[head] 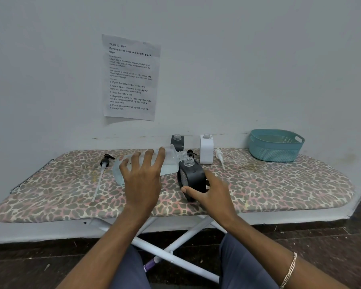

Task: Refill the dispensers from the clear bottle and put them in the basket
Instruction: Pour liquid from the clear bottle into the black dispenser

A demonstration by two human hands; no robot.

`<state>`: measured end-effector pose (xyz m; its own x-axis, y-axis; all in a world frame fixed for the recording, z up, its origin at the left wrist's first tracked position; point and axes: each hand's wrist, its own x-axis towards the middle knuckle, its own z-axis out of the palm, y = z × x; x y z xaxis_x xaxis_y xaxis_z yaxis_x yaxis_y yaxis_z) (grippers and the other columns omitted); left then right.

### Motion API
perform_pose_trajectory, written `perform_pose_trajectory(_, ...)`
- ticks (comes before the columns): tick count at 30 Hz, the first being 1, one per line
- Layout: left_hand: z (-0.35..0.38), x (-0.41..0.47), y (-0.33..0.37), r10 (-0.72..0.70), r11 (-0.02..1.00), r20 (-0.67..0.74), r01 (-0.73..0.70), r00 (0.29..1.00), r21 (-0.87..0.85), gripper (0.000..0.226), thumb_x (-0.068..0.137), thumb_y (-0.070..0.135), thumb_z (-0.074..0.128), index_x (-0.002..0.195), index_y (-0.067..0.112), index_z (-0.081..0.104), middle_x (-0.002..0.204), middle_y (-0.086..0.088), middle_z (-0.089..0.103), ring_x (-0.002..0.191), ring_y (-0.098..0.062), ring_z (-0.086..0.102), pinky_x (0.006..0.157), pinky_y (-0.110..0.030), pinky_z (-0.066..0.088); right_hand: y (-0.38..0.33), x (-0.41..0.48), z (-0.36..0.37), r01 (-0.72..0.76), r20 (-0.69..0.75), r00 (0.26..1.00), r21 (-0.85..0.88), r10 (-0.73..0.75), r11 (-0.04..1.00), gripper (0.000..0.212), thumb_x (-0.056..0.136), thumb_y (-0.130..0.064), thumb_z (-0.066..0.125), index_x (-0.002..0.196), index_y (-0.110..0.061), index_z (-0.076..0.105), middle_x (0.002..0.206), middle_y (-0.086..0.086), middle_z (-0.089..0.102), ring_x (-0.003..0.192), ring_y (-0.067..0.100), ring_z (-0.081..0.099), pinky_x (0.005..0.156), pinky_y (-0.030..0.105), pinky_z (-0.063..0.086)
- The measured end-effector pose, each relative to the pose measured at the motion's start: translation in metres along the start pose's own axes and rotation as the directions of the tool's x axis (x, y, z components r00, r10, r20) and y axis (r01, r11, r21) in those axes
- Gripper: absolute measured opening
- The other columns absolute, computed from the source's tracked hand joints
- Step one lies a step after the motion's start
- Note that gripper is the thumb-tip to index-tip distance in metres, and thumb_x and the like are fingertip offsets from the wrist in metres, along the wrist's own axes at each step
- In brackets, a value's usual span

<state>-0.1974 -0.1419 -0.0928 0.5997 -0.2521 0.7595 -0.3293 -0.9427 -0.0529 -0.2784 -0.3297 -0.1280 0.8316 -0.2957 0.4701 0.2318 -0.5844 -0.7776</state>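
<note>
Two hands: left hand [143, 176] curled round clear bottle [171, 161]; right hand [213, 195] gripped black dispenser [192, 178].
Clear bottle: tipped sideways, pale liquid inside, neck above black dispenser's open mouth.
Surface: leopard-print ironing board [279, 184], teal basket [273, 151] far right.
Room: pale wall [238, 59], printed sheet [130, 78].

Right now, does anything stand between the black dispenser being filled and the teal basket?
Yes. The white dispenser and the white pump lying beside it sit on the board between the black dispenser, held by the right hand, and the basket at the far right. Lifting over them would likely clear both.
</note>
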Motion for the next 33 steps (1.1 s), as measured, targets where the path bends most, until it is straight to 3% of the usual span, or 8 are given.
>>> perform_pose_trajectory(21,-0.0008,0.0002,0.0009,-0.005,1.000,0.017,0.005,1.000,0.004,0.081,0.074,0.006,0.082,0.146,0.026,0.053,0.136,-0.004,0.064,0.124,-0.037,0.056,0.097,-0.058,0.038,-0.0049,-0.0017,-0.0029,0.005,0.020,1.000,-0.018,-0.005,1.000,0.044,0.084,-0.045,0.084,0.120,-0.037,0.060,0.102,-0.032,0.063,0.097,-0.025,0.055,0.078,0.000,0.044)
perform_pose_trajectory(26,-0.0006,0.0000,0.0009,-0.003,1.000,0.011,0.003,1.000,-0.006,0.081,0.073,0.005,0.083,0.145,0.026,0.054,0.135,-0.005,0.064,0.123,-0.037,0.056,0.096,-0.058,0.040,-0.0041,-0.0020,-0.0029,-0.001,0.039,0.999,-0.039,0.003,0.999,0.038,0.087,-0.044,0.078,0.120,-0.041,0.058,0.107,-0.022,0.067,0.100,-0.011,0.060,0.077,0.007,0.046)
perform_pose_trajectory(33,0.0002,0.0007,0.0005,0.003,1.000,-0.002,-0.003,1.000,-0.010,0.081,0.072,0.004,0.084,0.145,0.025,0.055,0.134,-0.005,0.065,0.122,-0.038,0.057,0.095,-0.058,0.039,-0.0043,-0.0013,-0.0034,0.003,0.052,0.999,-0.035,-0.001,0.999,0.035,0.089,-0.034,0.077,0.117,-0.039,0.057,0.104,-0.021,0.067,0.097,-0.009,0.060,0.075,0.005,0.045)
